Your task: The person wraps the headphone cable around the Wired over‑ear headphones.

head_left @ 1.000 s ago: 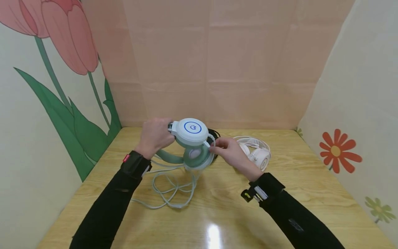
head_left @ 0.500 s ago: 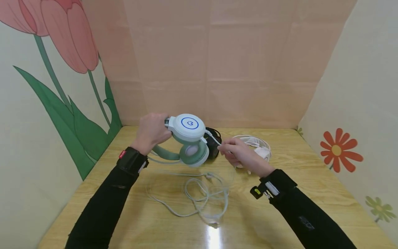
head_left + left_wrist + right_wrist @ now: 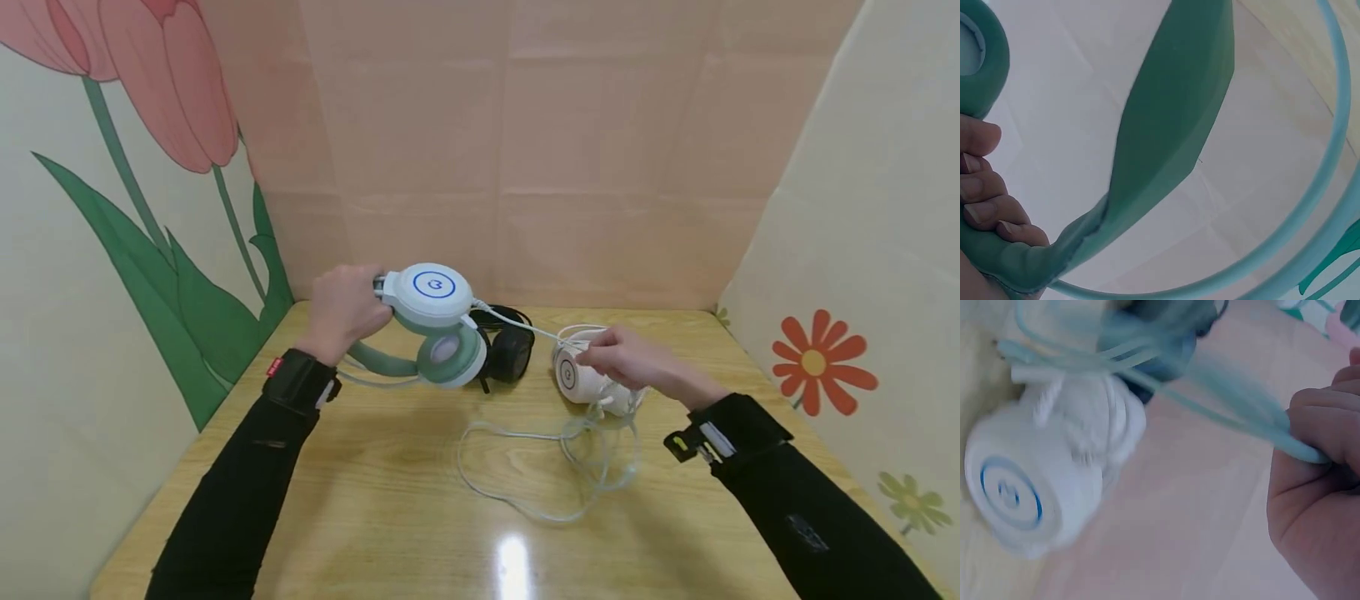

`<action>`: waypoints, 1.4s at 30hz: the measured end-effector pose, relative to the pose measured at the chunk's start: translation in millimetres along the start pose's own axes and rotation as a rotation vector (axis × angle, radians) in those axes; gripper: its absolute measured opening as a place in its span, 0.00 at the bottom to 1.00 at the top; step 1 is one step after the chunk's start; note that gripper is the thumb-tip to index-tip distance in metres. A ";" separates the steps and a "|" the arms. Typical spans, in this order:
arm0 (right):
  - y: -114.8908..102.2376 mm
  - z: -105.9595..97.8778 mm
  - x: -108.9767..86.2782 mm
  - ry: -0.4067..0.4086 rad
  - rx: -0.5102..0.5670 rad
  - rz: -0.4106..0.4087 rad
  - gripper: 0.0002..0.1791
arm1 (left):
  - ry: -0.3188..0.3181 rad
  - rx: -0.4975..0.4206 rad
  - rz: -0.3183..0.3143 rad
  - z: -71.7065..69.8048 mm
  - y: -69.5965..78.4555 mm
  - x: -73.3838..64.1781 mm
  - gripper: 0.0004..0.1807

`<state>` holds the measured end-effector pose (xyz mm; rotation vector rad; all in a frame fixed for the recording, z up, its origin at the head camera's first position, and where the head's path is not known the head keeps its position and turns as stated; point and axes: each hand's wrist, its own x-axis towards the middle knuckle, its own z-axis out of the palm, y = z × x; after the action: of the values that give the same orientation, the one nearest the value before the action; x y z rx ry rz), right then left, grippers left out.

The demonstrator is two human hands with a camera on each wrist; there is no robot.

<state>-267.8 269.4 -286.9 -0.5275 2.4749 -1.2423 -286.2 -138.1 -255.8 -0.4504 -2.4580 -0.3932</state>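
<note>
Left grip [image 3: 345, 308] curls round the padded green headband [image 3: 1166, 112] of green-and-white headphones [image 3: 435, 315], held above the counter [image 3: 360, 500], probably because keeping them raised and steady lets their pale cable [image 3: 1229, 420] run free. White headphones [image 3: 588, 382] rest just beyond the cable's loose loops, and black headphones [image 3: 512, 350] sit behind the held pair, seemingly out of the way. Right grip [image 3: 626, 358] pinches the cable, stretched from the upper ear cup [image 3: 433, 286]. Compared with half a second ago, the grips stand wider apart, the cable's span is longer, its loops have shifted rightward, and more of the white pair shows.
</note>
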 end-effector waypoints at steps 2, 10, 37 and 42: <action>-0.9 -10.8 -5.3 0.002 -0.041 0.032 0.23 | 0.007 0.000 -0.008 -1.4 -3.9 0.5 0.06; 10.8 -56.3 -27.5 0.133 -0.223 0.133 0.25 | 0.088 -0.021 -0.066 -10.0 -26.4 -0.5 0.03; 75.6 -95.1 -65.9 0.013 -0.169 0.106 0.23 | -0.018 -0.037 -0.129 -7.8 -39.9 -2.1 0.08; 77.5 -73.4 -60.1 0.153 -0.332 -0.049 0.22 | -0.051 -0.039 -0.113 -6.1 -33.7 2.5 0.07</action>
<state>-261.1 390.8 -301.0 -0.5960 2.8352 -0.9207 -298.6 -170.0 -255.3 -0.3432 -2.5365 -0.4829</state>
